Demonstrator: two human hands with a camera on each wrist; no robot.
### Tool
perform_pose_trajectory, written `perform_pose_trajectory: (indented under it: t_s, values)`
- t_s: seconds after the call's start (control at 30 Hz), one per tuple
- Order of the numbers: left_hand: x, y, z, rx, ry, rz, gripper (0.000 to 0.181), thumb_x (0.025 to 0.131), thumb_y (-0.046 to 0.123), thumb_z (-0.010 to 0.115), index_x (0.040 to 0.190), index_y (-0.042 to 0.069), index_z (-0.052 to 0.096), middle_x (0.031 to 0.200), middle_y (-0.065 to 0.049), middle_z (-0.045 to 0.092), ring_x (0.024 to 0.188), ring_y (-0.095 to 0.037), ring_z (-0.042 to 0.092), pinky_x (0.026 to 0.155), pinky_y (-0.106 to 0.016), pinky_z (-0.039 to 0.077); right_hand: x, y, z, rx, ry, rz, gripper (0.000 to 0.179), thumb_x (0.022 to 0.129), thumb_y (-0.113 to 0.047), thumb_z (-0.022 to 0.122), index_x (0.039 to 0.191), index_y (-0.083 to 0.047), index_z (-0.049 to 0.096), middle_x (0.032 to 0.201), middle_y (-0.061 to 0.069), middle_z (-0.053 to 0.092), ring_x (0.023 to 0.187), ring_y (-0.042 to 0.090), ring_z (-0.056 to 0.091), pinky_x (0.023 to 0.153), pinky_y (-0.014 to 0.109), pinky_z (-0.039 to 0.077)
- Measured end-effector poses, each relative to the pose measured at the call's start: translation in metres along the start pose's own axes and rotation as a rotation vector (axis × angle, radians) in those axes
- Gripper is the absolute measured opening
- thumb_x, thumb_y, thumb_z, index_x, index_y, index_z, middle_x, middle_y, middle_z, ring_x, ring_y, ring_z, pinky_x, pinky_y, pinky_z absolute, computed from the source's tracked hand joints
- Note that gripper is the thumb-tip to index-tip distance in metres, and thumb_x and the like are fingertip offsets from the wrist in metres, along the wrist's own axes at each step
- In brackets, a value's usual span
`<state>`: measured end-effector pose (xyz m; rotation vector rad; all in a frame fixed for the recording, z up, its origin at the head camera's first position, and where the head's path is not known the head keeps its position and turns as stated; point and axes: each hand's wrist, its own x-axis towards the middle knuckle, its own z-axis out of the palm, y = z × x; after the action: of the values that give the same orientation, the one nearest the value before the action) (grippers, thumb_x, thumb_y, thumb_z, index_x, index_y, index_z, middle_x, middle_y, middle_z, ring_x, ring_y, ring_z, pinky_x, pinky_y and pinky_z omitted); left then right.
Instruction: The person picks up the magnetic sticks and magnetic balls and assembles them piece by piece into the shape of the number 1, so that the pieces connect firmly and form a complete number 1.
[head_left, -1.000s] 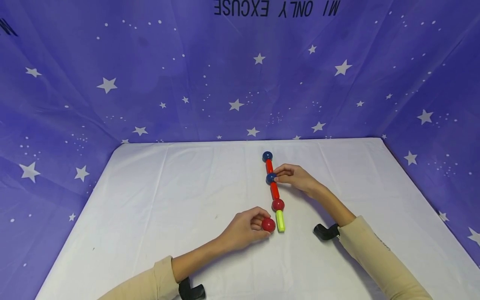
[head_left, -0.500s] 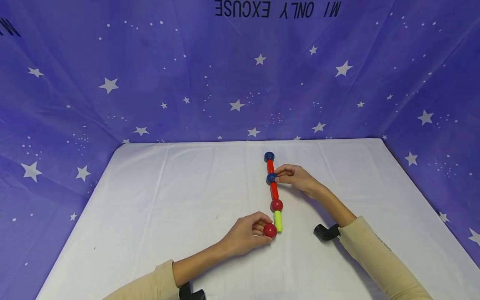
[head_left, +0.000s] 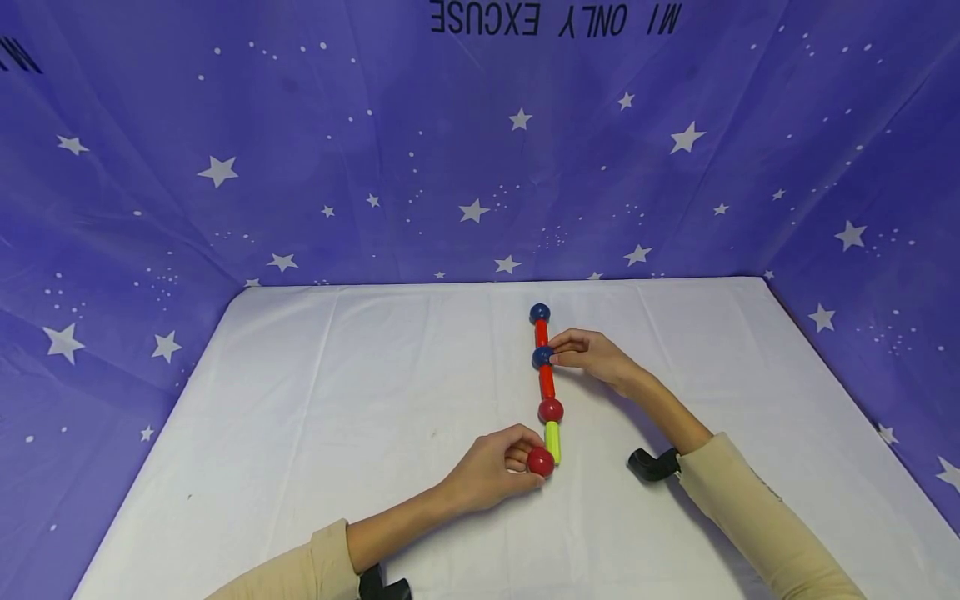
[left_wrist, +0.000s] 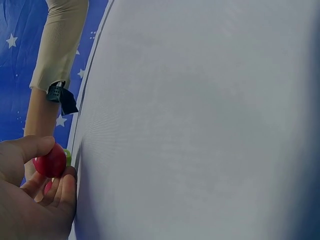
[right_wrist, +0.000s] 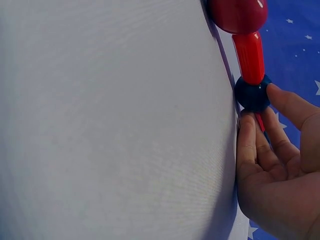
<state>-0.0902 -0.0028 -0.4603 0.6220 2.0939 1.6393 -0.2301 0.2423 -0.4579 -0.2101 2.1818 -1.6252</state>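
Observation:
A line of balls and rods lies on the white cloth in the head view. From the far end it runs blue ball [head_left: 539,313], red rod [head_left: 542,332], second blue ball [head_left: 542,357], second red rod [head_left: 547,382], red ball [head_left: 551,410], yellow-green rod [head_left: 552,442]. My right hand [head_left: 596,360] pinches the second blue ball between thumb and fingers. With thumb and fingers my left hand [head_left: 487,468] holds another red ball [head_left: 540,462] beside the near end of the yellow-green rod; whether they touch I cannot tell. In the right wrist view, the fingers partly hide the far red rod.
White cloth [head_left: 337,417] covers the table. A purple star-printed curtain [head_left: 420,150] hangs behind it and at both sides. Black wrist mounts [head_left: 651,465] stick out from the two sleeves.
My left hand has moved slightly toward me with its red ball. The yellow-green rod and near part of the line have swung left, the far blue ball slightly right. The right hand stays put.

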Motion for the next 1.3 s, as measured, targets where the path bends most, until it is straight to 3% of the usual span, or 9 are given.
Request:
perform_pose_trajectory:
  t_s: [0.3, 0.6, 0.8, 1.03, 1.3]
  values:
    - [0.0, -0.002, 0.0, 0.021, -0.001, 0.035, 0.034, 0.083, -0.002, 0.079, 0.112, 0.004, 0.064, 0.099, 0.004, 0.068, 0.089, -0.008, 0.064, 0.085, -0.027, 0.055, -0.003, 0.0, 0.002, -0.009, 0.025, 0.001, 0.036, 0.092, -0.014, 0.072, 0.123, 0.001, 0.063, 0.114, 0.013, 0.069, 0.109, 0.025, 0.061, 0.091, 0.039, 0.041]
    - [-0.001, -0.001, 0.001, 0.023, -0.001, 0.012, 0.035, 0.083, -0.002, 0.079, 0.112, 0.008, 0.064, 0.098, 0.007, 0.067, 0.087, -0.007, 0.063, 0.084, -0.023, 0.054, -0.017, 0.002, 0.005, -0.092, 0.105, -0.012, 0.04, 0.095, -0.017, 0.07, 0.128, 0.002, 0.059, 0.111, 0.014, 0.067, 0.105, 0.025, 0.062, 0.092, 0.037, 0.044]
    - [-0.001, -0.002, 0.001, 0.027, 0.003, 0.022, 0.034, 0.083, -0.002, 0.079, 0.111, 0.008, 0.064, 0.097, 0.007, 0.066, 0.087, -0.007, 0.063, 0.084, -0.024, 0.054, -0.038, -0.001, 0.01, -0.065, 0.143, 0.062, 0.042, 0.095, -0.019, 0.069, 0.128, 0.004, 0.058, 0.113, 0.016, 0.067, 0.1, 0.025, 0.066, 0.087, 0.032, 0.054]
    - [-0.001, -0.003, 0.001, 0.013, 0.0, 0.04, 0.034, 0.083, -0.002, 0.079, 0.111, 0.008, 0.064, 0.097, 0.006, 0.067, 0.087, -0.007, 0.063, 0.084, -0.024, 0.054, -0.069, -0.003, 0.022, -0.048, 0.147, 0.137, 0.04, 0.097, -0.022, 0.065, 0.124, 0.007, 0.06, 0.107, 0.014, 0.071, 0.097, 0.024, 0.067, 0.085, 0.033, 0.056]
    - [-0.001, -0.003, 0.002, 0.033, 0.0, 0.039, 0.034, 0.083, 0.0, 0.079, 0.112, 0.008, 0.064, 0.098, 0.006, 0.066, 0.087, -0.007, 0.063, 0.084, -0.024, 0.054, -0.098, -0.002, 0.039, -0.004, 0.045, 0.141, 0.03, 0.096, -0.018, 0.066, 0.109, 0.009, 0.065, 0.096, 0.013, 0.072, 0.084, 0.022, 0.067, 0.076, 0.03, 0.058]
